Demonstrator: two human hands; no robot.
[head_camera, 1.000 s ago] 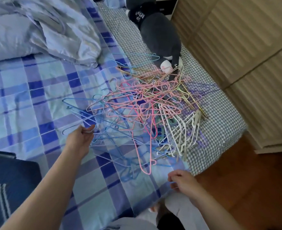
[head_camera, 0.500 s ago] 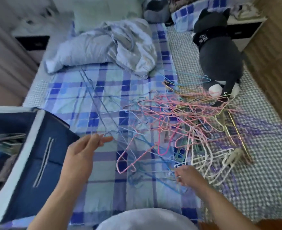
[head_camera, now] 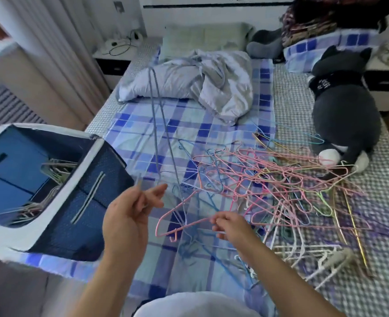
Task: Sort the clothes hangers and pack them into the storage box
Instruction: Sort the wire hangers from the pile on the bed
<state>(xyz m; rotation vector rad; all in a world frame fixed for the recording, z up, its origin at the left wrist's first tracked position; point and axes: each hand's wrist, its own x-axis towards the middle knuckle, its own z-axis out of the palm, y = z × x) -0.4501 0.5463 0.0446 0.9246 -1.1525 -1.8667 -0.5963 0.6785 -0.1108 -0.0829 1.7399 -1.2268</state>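
Since half a second ago the view has tipped up and left, so more of the box (head_camera: 58, 191) shows, and the left hand (head_camera: 129, 216) has risen with the blue hangers (head_camera: 159, 133) now standing steeply above the bed (head_camera: 143, 124).

Left hand: thumb and fingers loosely pinching something thin near the hangers' lower end; exact contact is blurred. Index and middle fingers stick out fairly straight.

Right hand (head_camera: 230, 225): fingers curled, pinching the lower bar of a pink hanger (head_camera: 184, 223) at the near edge of the pile (head_camera: 280, 184).

Pile sits on the bed right of centre: pink, white, gold, green and blue wire hangers, heavily tangled. A plush cat (head_camera: 344, 110) lies touching its far side. The box stands at the bed's left edge, open, with pale hangers (head_camera: 51, 170) already inside.

Handling, as judgement: thin coated wire, light, springy, a bit slick. Hooks snag neighbours, so one pulled hanger drags others. Best hold is at the neck just below the hook or mid bottom bar; lift and shake free rather than yank. Same-colour ones stack flat with hooks aligned. Not fragile, but they bend if forced.
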